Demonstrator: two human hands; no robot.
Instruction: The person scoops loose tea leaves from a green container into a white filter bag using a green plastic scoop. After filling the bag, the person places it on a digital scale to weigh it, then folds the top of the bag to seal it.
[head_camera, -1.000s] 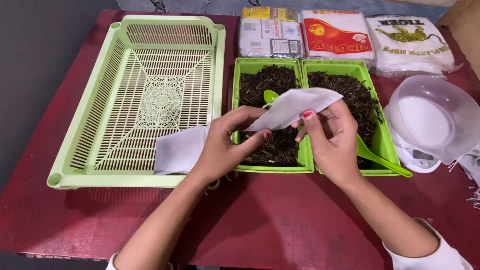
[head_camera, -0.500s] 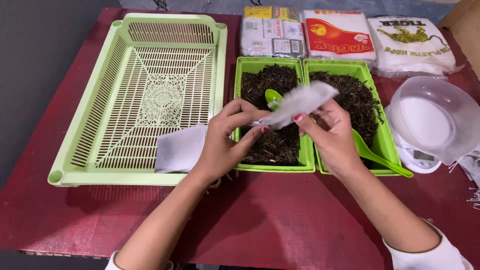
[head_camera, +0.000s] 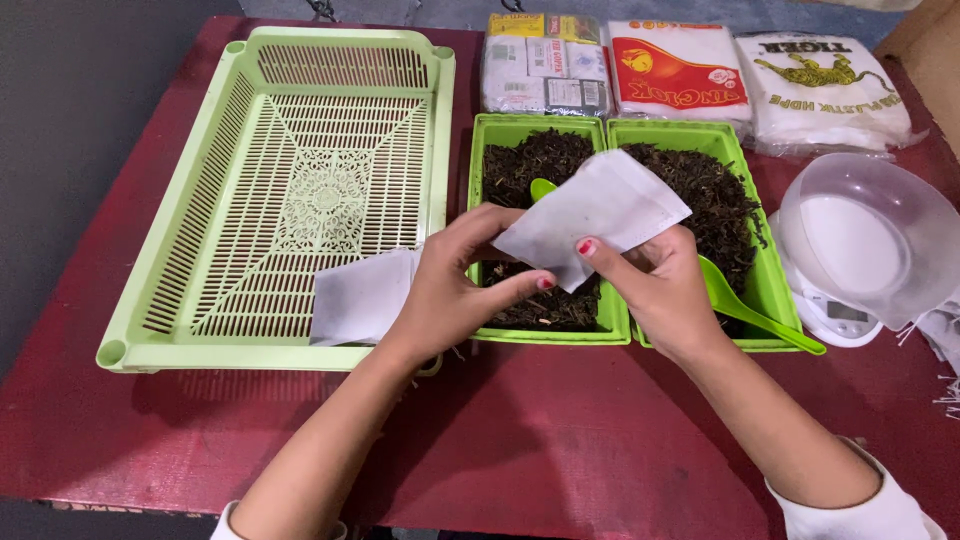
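Both hands, left hand and right hand, pinch a white paper sachet above the two green trays of loose tea near the table's far edge; loose fingertip grip could drop it into the leaves.

left hand: fingers pinched, palm right | right hand: fingers pinched

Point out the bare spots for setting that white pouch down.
Free: most of the lattice basket floor beyond the white pouch lying in it, and the red table strip near the forearms. Crowded: leaf trays, packets, scale with bowl at right.
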